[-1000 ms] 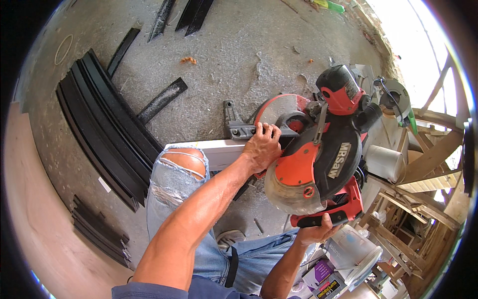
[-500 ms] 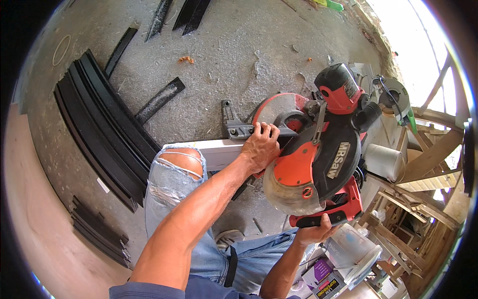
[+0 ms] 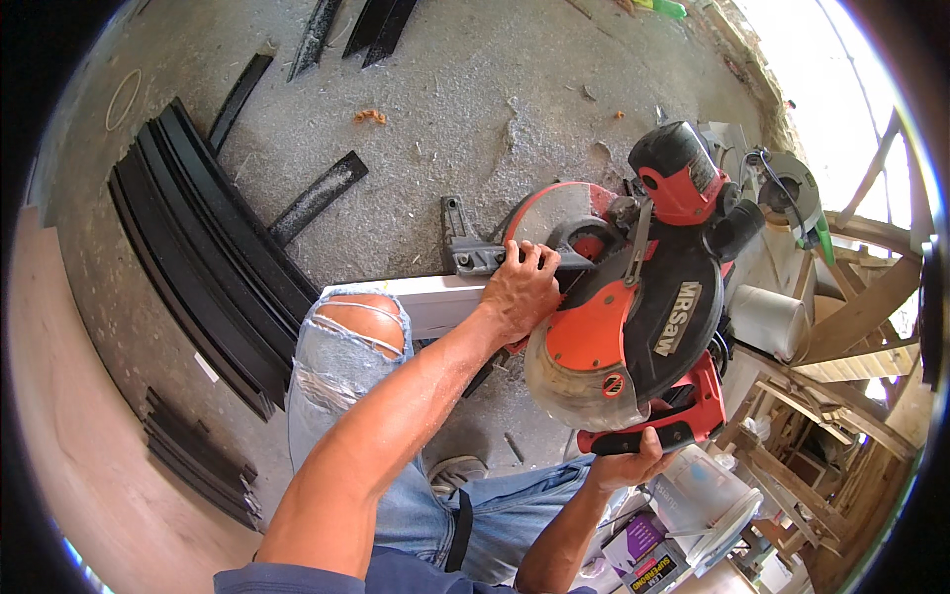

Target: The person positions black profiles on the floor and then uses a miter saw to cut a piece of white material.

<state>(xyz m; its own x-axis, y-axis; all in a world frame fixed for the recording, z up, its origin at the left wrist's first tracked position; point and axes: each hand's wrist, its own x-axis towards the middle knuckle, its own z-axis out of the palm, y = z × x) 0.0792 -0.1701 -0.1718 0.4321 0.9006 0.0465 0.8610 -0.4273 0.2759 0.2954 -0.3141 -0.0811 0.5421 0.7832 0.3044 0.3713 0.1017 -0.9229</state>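
Note:
A red and black mitre saw (image 3: 683, 327) stands on the floor in front of me, its clear blade guard (image 3: 574, 381) facing me. My right hand (image 3: 631, 465) is wrapped round the saw's handle (image 3: 648, 436) from below. A white bar (image 3: 435, 307) lies along the black fence (image 3: 480, 260), running left past my knee. My left hand (image 3: 522, 289) lies over the bar near the guard, its fingers hooked over the fence and holding the two together. The bar's right end is hidden by this hand and the saw.
Long black profiles (image 3: 203, 257) lie at the left, with shorter black offcuts (image 3: 319, 198) on the dusty concrete. To the right are a white bucket (image 3: 767, 322), another power tool (image 3: 787, 193) and scrap timber (image 3: 851, 317). A clear tub (image 3: 703, 495) stands beside my right hand.

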